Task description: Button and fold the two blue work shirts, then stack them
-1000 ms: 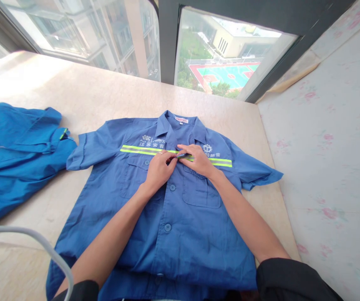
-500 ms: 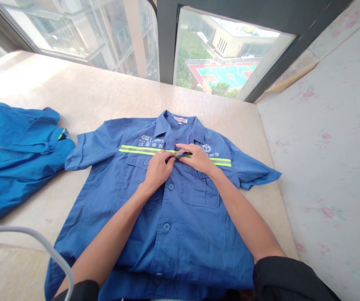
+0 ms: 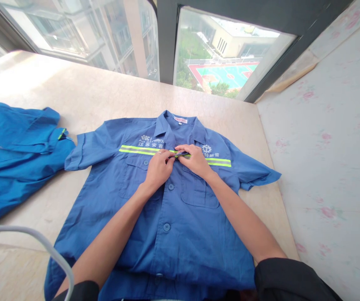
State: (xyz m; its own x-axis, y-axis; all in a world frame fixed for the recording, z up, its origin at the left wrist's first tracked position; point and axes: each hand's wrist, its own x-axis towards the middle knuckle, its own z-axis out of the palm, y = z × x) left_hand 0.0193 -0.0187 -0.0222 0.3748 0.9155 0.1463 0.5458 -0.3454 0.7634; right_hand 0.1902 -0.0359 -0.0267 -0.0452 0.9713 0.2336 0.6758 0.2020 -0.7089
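Note:
A blue short-sleeved work shirt with a yellow-green reflective stripe lies front up and flat on the beige counter, collar toward the window. My left hand and my right hand meet at the chest, just below the collar. Both pinch the shirt's front placket at the stripe, fingers closed on the cloth. Three lower buttons look fastened.
A second blue shirt lies crumpled at the left of the counter. A grey curved tube crosses the bottom left corner. A wall with floral paper rises at the right. Windows run along the counter's far edge.
My right hand has shifted slightly left toward the left hand at the placket. The shirt lies as before.

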